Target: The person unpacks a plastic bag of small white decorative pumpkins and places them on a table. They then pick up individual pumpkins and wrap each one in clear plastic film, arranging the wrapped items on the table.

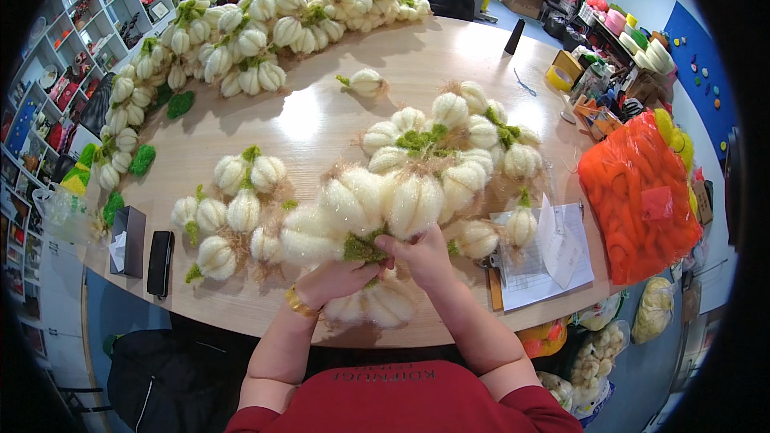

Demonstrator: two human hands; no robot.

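A bunch of fluffy white craft garlic bulbs (pixel 415 201) is raised before me, its green stems (pixel 364 248) gathered between both hands. My left hand (pixel 343 281), a gold bracelet at its wrist, grips the stems from below, its fingertips partly hidden. My right hand (pixel 426 258) pinches the same green part, thumb on top. Close to my body, another large white bulb (pixel 370 305) hangs under the hands. Beyond the held bunch lies a cluster of garlic bulbs (pixel 421 138) with green centres. Several smaller bulbs (pixel 243 210) rest on the table to the left.
A long garlic garland (pixel 252 42) curves along the table's (pixel 240 120) far left edge. At left are a phone (pixel 160 263) and a grey box (pixel 128 240). Papers (pixel 544 270) lie right, beside an orange plastic bag (pixel 637 198). A single bulb (pixel 365 82) and yellow tape (pixel 559 77) sit farther back.
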